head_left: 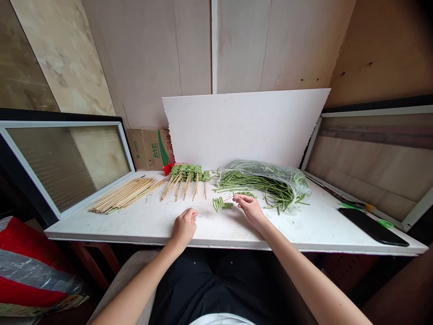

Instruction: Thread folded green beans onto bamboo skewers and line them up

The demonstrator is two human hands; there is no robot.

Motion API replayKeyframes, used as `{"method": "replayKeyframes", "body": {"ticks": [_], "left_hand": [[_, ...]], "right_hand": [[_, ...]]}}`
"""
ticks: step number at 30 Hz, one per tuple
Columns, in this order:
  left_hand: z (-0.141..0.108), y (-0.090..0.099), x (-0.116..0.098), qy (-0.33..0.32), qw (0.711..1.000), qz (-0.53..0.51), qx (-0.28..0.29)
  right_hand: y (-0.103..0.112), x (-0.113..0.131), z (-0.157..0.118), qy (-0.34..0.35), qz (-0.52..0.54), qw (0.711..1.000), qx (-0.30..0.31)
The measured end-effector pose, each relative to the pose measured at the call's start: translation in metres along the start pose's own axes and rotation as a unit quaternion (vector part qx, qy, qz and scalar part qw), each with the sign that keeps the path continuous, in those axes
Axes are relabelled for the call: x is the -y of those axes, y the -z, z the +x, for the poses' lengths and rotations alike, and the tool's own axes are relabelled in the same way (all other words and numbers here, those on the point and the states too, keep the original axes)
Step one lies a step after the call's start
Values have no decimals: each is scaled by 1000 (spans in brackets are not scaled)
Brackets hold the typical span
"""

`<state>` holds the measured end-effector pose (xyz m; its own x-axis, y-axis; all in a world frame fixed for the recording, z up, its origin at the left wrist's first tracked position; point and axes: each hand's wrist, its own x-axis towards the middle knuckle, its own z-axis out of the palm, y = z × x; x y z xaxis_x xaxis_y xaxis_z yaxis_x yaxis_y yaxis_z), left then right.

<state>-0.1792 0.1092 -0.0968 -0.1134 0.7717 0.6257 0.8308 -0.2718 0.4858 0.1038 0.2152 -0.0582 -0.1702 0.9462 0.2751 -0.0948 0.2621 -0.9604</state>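
My left hand (185, 224) is closed in a pinch on a thin bamboo skewer (203, 211) near the table's front. A thin skewer length (229, 198) also sits in the fingertips of my right hand (249, 209), pointing left. The two lengths line up, but I cannot tell whether they are one skewer. Between the hands lie short cut pieces of green long beans (221, 204), with more cut bean pieces (248, 194) just behind my right hand. Farther back left, several finished bean skewers (189, 174) are stacked, their sticks facing me.
Loose bamboo skewers (126, 194) lie in a pile at left. A clear plastic bag (294, 180) of whole long beans (250, 181) stands behind my right hand. At right are a black phone (374, 225) and scissors (352, 203). A white board (246, 128) and cardboard box (149, 148) border the back.
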Motion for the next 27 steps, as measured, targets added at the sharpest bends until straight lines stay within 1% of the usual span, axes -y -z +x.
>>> {"method": "replayKeyframes", "body": {"ticks": [3,7,10,15,23,27], "left_hand": [[0,0,0,2,1000,-4,4],[0,-1,1,2,1000,-1,6],[0,-2,3,6,1000,0,5],[1,-3,3,11,1000,-1,-2],[2,2,1,7,998,-24,50],[4,4,1,-1,998,-30,59]], "right_hand": [[0,-1,0,-18,23,1000,0],[-1,0,-1,-2,18,1000,16],[-1,2,-3,-6,14,1000,25],[-2,5,-4,-10,18,1000,12],[-10,18,-11,46,-20,999,-5],[-16,18,-12,59,-18,998,-19]]}}
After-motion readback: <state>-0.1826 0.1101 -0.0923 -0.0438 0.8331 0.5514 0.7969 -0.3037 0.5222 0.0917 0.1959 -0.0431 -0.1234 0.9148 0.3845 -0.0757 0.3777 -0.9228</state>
